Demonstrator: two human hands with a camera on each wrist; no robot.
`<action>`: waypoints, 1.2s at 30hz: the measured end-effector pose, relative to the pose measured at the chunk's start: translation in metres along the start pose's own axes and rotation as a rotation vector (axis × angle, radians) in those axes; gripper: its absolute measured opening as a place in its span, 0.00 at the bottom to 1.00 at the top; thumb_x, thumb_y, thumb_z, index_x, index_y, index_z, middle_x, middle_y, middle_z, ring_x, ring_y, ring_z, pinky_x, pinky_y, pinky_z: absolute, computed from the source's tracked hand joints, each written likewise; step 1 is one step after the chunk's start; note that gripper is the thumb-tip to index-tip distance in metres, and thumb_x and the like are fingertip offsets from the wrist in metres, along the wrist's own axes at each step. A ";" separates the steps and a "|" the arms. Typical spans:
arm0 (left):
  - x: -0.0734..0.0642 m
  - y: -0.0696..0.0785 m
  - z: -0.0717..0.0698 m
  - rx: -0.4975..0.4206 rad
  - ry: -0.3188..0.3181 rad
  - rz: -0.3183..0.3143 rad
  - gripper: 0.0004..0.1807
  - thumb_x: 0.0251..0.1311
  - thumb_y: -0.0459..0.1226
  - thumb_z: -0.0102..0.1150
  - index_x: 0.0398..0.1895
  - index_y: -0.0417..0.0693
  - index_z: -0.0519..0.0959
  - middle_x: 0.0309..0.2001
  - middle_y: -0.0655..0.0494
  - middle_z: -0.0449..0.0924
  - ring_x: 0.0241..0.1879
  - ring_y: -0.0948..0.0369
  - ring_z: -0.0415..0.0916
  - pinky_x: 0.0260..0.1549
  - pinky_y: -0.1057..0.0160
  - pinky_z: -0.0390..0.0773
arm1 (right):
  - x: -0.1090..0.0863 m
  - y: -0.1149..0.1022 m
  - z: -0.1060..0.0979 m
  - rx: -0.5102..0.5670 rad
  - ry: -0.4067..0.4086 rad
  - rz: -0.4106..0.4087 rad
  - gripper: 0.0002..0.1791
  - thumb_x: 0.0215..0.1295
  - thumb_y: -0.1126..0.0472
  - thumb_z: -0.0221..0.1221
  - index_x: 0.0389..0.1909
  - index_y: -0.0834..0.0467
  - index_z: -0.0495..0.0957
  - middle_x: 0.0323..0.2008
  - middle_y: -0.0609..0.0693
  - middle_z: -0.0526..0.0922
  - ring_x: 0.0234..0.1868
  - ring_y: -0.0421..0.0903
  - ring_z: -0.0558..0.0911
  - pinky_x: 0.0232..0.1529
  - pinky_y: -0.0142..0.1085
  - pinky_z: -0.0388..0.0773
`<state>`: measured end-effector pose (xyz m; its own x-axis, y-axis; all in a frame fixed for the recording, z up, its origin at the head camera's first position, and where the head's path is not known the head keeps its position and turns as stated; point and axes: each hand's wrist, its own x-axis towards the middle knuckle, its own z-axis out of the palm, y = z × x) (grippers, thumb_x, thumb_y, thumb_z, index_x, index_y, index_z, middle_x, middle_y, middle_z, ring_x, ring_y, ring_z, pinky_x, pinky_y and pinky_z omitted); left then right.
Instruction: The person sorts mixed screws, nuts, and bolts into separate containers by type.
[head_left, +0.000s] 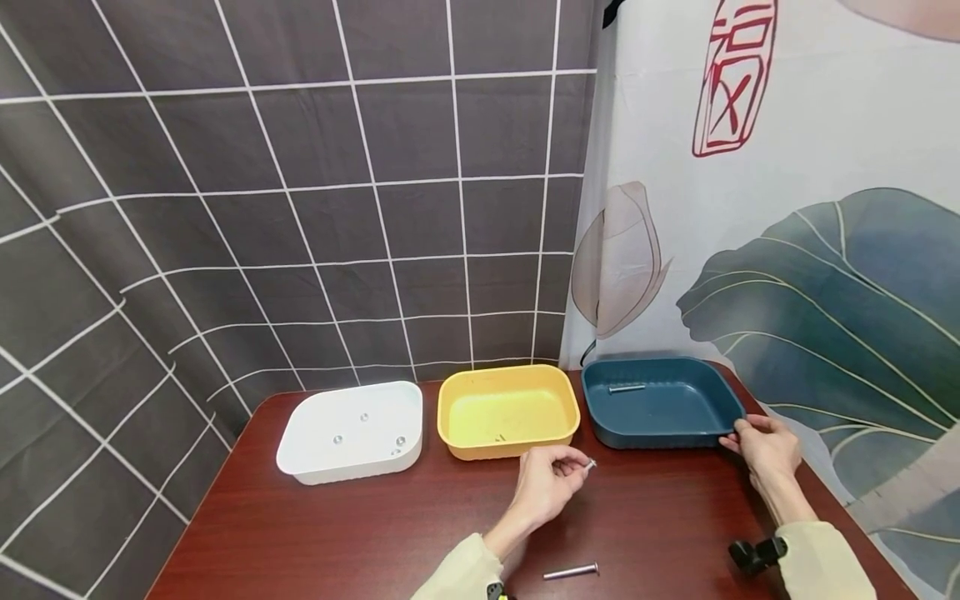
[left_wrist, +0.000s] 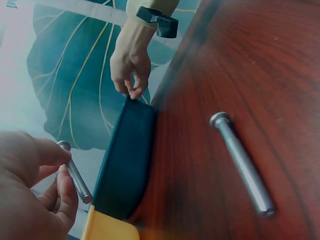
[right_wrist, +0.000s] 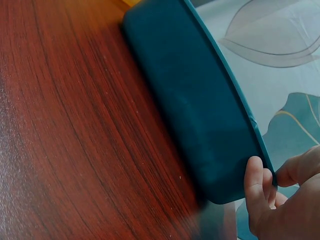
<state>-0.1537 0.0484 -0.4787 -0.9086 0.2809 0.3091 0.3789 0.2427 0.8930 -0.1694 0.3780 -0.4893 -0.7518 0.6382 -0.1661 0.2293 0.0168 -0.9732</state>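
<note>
My left hand (head_left: 546, 483) pinches a silver bolt (left_wrist: 76, 175) between thumb and fingers, above the table in front of the yellow and blue trays. The left wrist view shows its threaded end. At the front right corner of the blue tray (right_wrist: 185, 100), my right hand (head_left: 768, 454) pinches the rim, thumb on one side and fingers on the other. Inside that tray lies another bolt (head_left: 626, 388). A longer-looking bolt (head_left: 572, 572) rests on the table nearer to me, its head (left_wrist: 220, 119) plain in the left wrist view.
To the left stands a white tray (head_left: 311, 454) with several small round silver pieces. Between it and the blue tray is a yellow tray (head_left: 510, 451) holding a few small dark pieces. All three stand along the back of the reddish-brown table (head_left: 360, 533), before hanging cloths.
</note>
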 end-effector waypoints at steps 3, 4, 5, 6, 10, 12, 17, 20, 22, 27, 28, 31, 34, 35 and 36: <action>0.009 0.002 0.003 0.014 0.008 0.028 0.05 0.53 0.25 0.69 0.28 0.42 0.87 0.22 0.65 0.79 0.21 0.76 0.69 0.21 0.78 0.77 | 0.001 0.001 0.000 0.006 0.004 0.002 0.22 0.73 0.65 0.51 0.62 0.72 0.63 0.32 0.53 0.73 0.18 0.37 0.83 0.28 0.32 0.87; 0.012 0.002 0.004 0.020 0.013 0.039 0.04 0.53 0.25 0.69 0.28 0.42 0.87 0.22 0.64 0.80 0.21 0.76 0.69 0.21 0.78 0.77 | 0.002 0.001 0.000 0.009 0.005 0.003 0.22 0.73 0.65 0.52 0.62 0.72 0.63 0.32 0.53 0.73 0.18 0.37 0.83 0.28 0.32 0.87; 0.015 0.003 0.005 0.025 0.018 0.041 0.04 0.53 0.25 0.69 0.28 0.42 0.87 0.22 0.64 0.80 0.21 0.76 0.70 0.21 0.78 0.77 | 0.002 0.002 0.000 0.011 0.005 0.004 0.22 0.73 0.64 0.52 0.62 0.72 0.63 0.32 0.53 0.73 0.18 0.37 0.83 0.28 0.32 0.87; 0.018 0.004 0.006 0.031 0.019 0.041 0.04 0.54 0.25 0.69 0.28 0.42 0.87 0.22 0.64 0.80 0.22 0.76 0.70 0.21 0.78 0.77 | 0.002 0.002 0.000 0.010 0.005 0.004 0.22 0.73 0.64 0.52 0.62 0.72 0.63 0.32 0.53 0.73 0.18 0.37 0.82 0.28 0.31 0.87; 0.031 0.008 0.011 0.055 0.022 0.049 0.04 0.54 0.26 0.69 0.28 0.43 0.87 0.22 0.65 0.80 0.22 0.76 0.69 0.22 0.78 0.77 | 0.002 0.002 0.000 0.008 0.004 0.002 0.22 0.74 0.64 0.52 0.62 0.72 0.63 0.32 0.54 0.73 0.18 0.37 0.82 0.28 0.31 0.87; 0.036 0.009 0.014 0.060 0.019 0.051 0.04 0.55 0.26 0.69 0.28 0.43 0.87 0.23 0.65 0.80 0.22 0.76 0.70 0.23 0.79 0.77 | 0.002 0.002 0.000 0.002 0.003 -0.001 0.22 0.74 0.64 0.52 0.62 0.72 0.63 0.32 0.53 0.73 0.18 0.37 0.83 0.28 0.31 0.87; 0.045 0.011 0.020 0.067 0.018 0.065 0.04 0.55 0.27 0.69 0.29 0.43 0.88 0.23 0.64 0.81 0.23 0.75 0.70 0.24 0.79 0.77 | 0.001 0.002 0.000 -0.009 0.003 0.002 0.23 0.74 0.64 0.51 0.63 0.72 0.63 0.29 0.51 0.74 0.18 0.37 0.83 0.28 0.31 0.87; 0.050 0.012 0.023 0.066 0.018 0.063 0.03 0.56 0.28 0.70 0.29 0.44 0.88 0.23 0.64 0.81 0.23 0.75 0.70 0.24 0.78 0.78 | 0.001 0.002 0.000 -0.009 0.005 0.002 0.22 0.74 0.64 0.51 0.63 0.71 0.63 0.31 0.53 0.74 0.18 0.37 0.83 0.28 0.31 0.87; 0.053 0.013 0.025 0.067 0.016 0.058 0.03 0.56 0.28 0.70 0.29 0.45 0.88 0.24 0.64 0.81 0.23 0.75 0.71 0.25 0.78 0.78 | 0.001 0.002 0.001 -0.011 0.006 -0.006 0.23 0.74 0.64 0.51 0.63 0.72 0.63 0.32 0.54 0.73 0.18 0.37 0.83 0.28 0.31 0.87; 0.062 0.017 0.030 0.069 0.015 0.039 0.03 0.57 0.30 0.70 0.29 0.46 0.88 0.24 0.66 0.80 0.24 0.74 0.72 0.25 0.78 0.78 | 0.001 0.002 0.001 -0.004 0.008 -0.013 0.23 0.73 0.64 0.51 0.63 0.73 0.63 0.35 0.57 0.72 0.18 0.36 0.82 0.28 0.31 0.87; 0.064 0.018 0.031 0.072 0.018 0.037 0.03 0.57 0.30 0.70 0.29 0.46 0.88 0.24 0.66 0.80 0.24 0.73 0.72 0.25 0.78 0.78 | 0.001 0.002 0.001 -0.004 0.008 -0.013 0.23 0.73 0.65 0.51 0.63 0.73 0.62 0.35 0.57 0.72 0.18 0.36 0.82 0.28 0.31 0.87; 0.071 0.020 0.037 0.083 0.020 0.028 0.03 0.58 0.30 0.70 0.29 0.46 0.88 0.23 0.67 0.79 0.24 0.74 0.72 0.25 0.78 0.78 | 0.001 0.002 0.001 -0.005 0.008 -0.012 0.24 0.73 0.64 0.51 0.64 0.73 0.62 0.36 0.58 0.72 0.18 0.36 0.82 0.28 0.31 0.87; 0.078 0.022 0.044 0.107 0.018 0.038 0.03 0.58 0.30 0.70 0.29 0.47 0.88 0.23 0.68 0.79 0.24 0.75 0.71 0.25 0.79 0.77 | 0.001 0.003 0.001 -0.010 0.010 -0.014 0.24 0.74 0.64 0.51 0.64 0.73 0.62 0.36 0.58 0.72 0.18 0.36 0.82 0.28 0.31 0.87; 0.080 0.022 0.047 0.115 0.017 0.042 0.03 0.58 0.30 0.70 0.29 0.47 0.88 0.23 0.68 0.79 0.24 0.75 0.71 0.25 0.80 0.76 | 0.001 0.003 0.002 -0.011 0.009 -0.016 0.24 0.74 0.64 0.51 0.65 0.73 0.62 0.36 0.58 0.72 0.18 0.36 0.82 0.28 0.31 0.87; 0.082 0.023 0.049 0.127 0.019 0.047 0.03 0.58 0.30 0.70 0.29 0.47 0.88 0.23 0.68 0.79 0.24 0.75 0.71 0.25 0.80 0.76 | 0.001 0.003 0.002 -0.011 0.010 -0.018 0.24 0.74 0.65 0.51 0.64 0.73 0.62 0.36 0.58 0.73 0.18 0.36 0.82 0.28 0.31 0.87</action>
<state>-0.2111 0.1223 -0.4489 -0.8921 0.2772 0.3569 0.4392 0.3456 0.8292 -0.1709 0.3773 -0.4929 -0.7497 0.6452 -0.1471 0.2228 0.0367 -0.9742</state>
